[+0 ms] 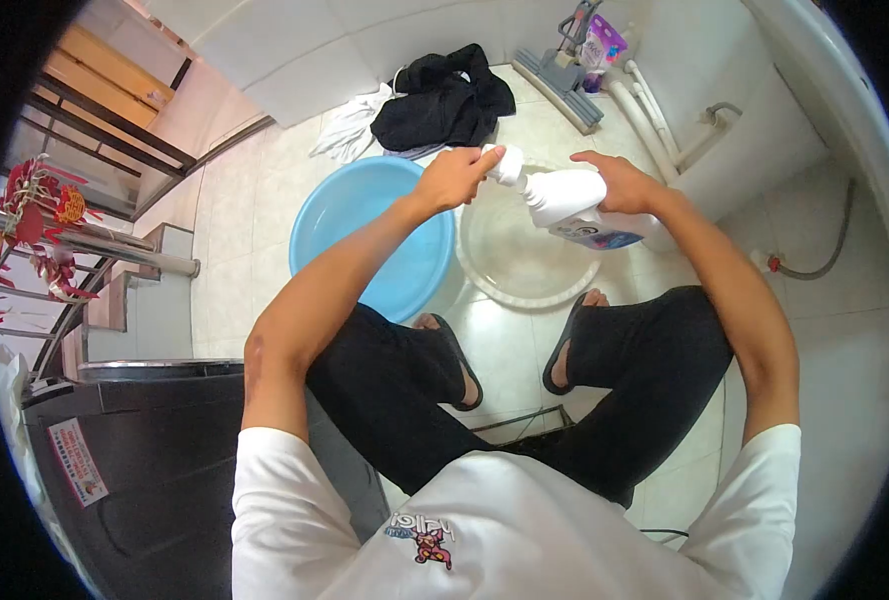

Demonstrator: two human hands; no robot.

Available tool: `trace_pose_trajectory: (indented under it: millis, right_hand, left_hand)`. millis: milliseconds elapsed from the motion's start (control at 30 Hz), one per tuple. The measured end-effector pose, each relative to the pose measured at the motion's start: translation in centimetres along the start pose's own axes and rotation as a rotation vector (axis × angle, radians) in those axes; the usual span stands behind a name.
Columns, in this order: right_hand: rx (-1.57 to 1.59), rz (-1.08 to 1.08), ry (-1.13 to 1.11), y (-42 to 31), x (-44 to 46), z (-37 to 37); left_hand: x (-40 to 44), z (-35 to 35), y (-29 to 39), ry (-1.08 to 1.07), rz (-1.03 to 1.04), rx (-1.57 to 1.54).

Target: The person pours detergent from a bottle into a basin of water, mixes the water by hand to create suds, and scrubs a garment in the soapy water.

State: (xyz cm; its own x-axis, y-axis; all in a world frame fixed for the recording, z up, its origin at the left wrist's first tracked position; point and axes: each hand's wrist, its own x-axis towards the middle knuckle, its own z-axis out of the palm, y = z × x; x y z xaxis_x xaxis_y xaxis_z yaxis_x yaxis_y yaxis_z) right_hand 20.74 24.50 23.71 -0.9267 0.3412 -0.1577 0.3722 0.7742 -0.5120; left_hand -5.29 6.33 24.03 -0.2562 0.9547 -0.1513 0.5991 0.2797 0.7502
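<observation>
My left hand (pixel 453 180) pinches a white bottle cap (pixel 508 166) above the far side of a pale, translucent basin (pixel 527 298). My right hand (pixel 625 187) grips a white laundry detergent bottle (pixel 568 192) with a blue and purple label. The bottle is tilted, its neck pointing left at the cap. Whether liquid is running between them is too small to tell. Under my left forearm stands a light blue basin (pixel 310 240) on the floor, touching or very near the pale one.
Black clothes (pixel 445 100) and a white cloth (pixel 353 125) lie by the wall. A grey mop head (pixel 557 90) and a purple bag (pixel 601 45) stand at the back right, near white pipes (pixel 645 120). A black bin-like box (pixel 155 450) is at my left.
</observation>
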Motion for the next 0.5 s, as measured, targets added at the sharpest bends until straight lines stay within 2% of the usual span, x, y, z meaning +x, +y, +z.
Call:
trace_pose_trajectory:
  millis: [100, 133, 167, 233, 300, 367, 500]
  right_hand:
    - [-0.03, -0.015, 0.003, 0.0, -0.2, -0.1]
    - [-0.044, 0.037, -0.031, -0.1, -0.2, -0.3]
    - [-0.058, 0.09, -0.065, -0.2, -0.3, -0.4]
    - [-0.093, 0.102, -0.078, -0.3, -0.5, -0.5]
    - [-0.128, 0.113, -0.091, -0.3, -0.5, -0.5]
    - [-0.146, 0.189, -0.144, -0.2, -0.4, -0.5]
    - [-0.214, 0.207, -0.2, 0.7, -0.3, 0.3]
  left_hand:
    - [-0.3, -0.1, -1.0, 0.002, 0.087, 0.024]
    - [0.2, -0.3, -1.8, -0.057, 0.113, 0.176]
    - [0.1, -0.3, -2.6, -0.059, 0.108, 0.175]
    - [-0.3, -0.5, -2.4, -0.18, 0.225, 0.366]
    - [-0.5, -0.4, -2.7, -0.242, 0.179, 0.368]
    - [-0.2, -0.4, -3.6, -0.404, 0.126, 0.391]
    - [-0.3, -0.7, -3.6, -0.519, -0.019, 0.384]
